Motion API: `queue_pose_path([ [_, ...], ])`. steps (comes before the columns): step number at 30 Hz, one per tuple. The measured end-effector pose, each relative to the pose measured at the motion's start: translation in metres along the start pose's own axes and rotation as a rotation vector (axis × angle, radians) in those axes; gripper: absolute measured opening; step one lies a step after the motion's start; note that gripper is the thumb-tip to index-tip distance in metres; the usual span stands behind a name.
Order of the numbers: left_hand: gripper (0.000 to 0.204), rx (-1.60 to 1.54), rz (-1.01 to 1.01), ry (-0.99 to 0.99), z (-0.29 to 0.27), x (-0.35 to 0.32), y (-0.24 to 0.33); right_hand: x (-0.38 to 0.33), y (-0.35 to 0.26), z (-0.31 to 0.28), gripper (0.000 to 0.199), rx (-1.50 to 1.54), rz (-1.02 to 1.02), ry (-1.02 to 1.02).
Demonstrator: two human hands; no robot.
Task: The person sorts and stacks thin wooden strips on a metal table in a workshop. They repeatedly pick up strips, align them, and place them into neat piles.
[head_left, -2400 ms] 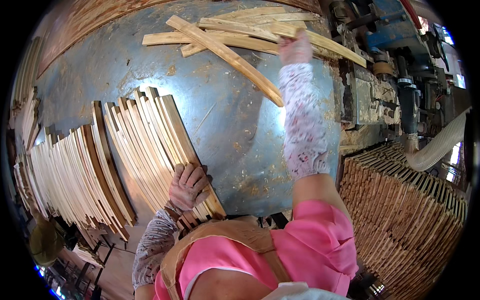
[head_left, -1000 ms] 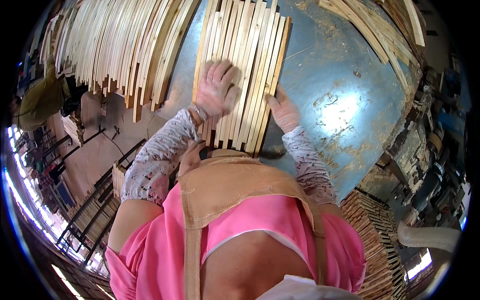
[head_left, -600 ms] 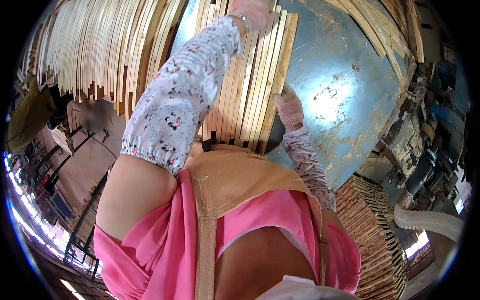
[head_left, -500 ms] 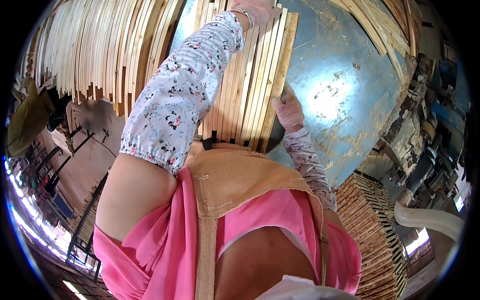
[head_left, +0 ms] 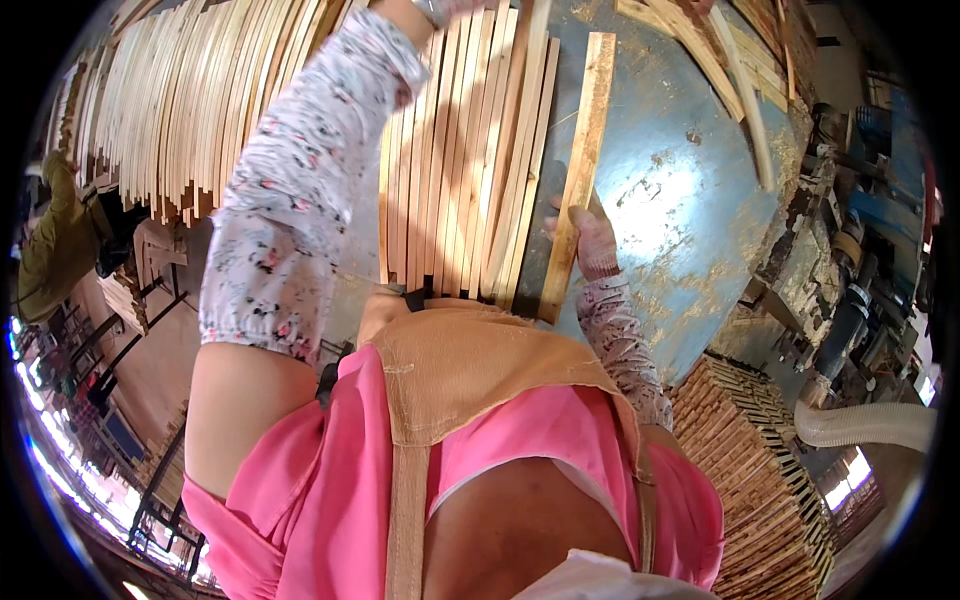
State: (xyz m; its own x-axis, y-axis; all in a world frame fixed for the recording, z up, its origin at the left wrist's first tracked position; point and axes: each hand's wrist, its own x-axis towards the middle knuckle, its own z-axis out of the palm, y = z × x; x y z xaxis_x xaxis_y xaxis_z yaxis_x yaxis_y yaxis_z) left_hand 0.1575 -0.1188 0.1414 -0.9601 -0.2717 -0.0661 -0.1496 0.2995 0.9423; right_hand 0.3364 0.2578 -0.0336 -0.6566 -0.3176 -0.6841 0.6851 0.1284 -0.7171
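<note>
My right hand (head_left: pixel 596 240), in a pinkish work glove, grips a single wooden strip (head_left: pixel 585 130). Its thumb lies against the strip's right side and fingertips show on the left. This strip stands apart from a row of wooden strips (head_left: pixel 450 170) lying side by side on the blue-grey metal tabletop (head_left: pixel 650 240). Over the far end of that row reaches my left hand (head_left: pixel 452 9), cut off by the top edge, so its fingers are hidden. A few strips at the row's right side lean at a slight angle with narrow gaps.
A larger row of pale strips (head_left: pixel 190 110) fills the left. Loose wooden pieces (head_left: pixel 700 60) lie at the far right, beside machinery (head_left: pixel 850 290) and a ribbed hose (head_left: pixel 860 428). Stacked strips (head_left: pixel 745 460) stand at the lower right. Someone in an olive sleeve (head_left: pixel 50 240) is at far left.
The rightmost strip has come away from the row and is now in my right hand. My left hand has moved left and farther away. Strips at the row's right side have spread slightly.
</note>
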Motion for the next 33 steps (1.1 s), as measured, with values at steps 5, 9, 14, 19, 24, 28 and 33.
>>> queue_pose_path([
  [5,0.037,-0.020,0.261,0.343,-0.108,0.028,0.029,-0.005,-0.016,-0.016,0.048,0.136,0.036,-0.008],
  [9,0.034,0.290,0.090,0.386,-0.129,-0.026,-0.017,-0.008,-0.030,-0.020,0.053,0.223,-0.080,0.121],
  [14,0.038,-0.514,-0.205,0.217,-0.066,-0.113,-0.093,-0.002,-0.035,-0.017,0.051,0.278,-0.277,0.327],
  [19,0.047,-0.976,-0.461,0.075,0.041,-0.210,-0.110,0.006,-0.029,-0.011,0.057,0.264,-0.359,0.547],
  [24,0.067,-1.080,-0.629,0.162,0.107,-0.292,-0.089,-0.004,-0.060,0.024,0.038,1.021,-0.374,0.609],
  [28,0.054,-1.186,-0.758,0.306,0.110,-0.305,-0.119,0.001,-0.052,0.016,0.028,1.074,-0.415,0.580],
  [33,0.033,-1.149,-0.648,0.190,0.101,-0.305,-0.110,0.006,-0.035,-0.005,0.027,0.970,-0.472,0.593],
])
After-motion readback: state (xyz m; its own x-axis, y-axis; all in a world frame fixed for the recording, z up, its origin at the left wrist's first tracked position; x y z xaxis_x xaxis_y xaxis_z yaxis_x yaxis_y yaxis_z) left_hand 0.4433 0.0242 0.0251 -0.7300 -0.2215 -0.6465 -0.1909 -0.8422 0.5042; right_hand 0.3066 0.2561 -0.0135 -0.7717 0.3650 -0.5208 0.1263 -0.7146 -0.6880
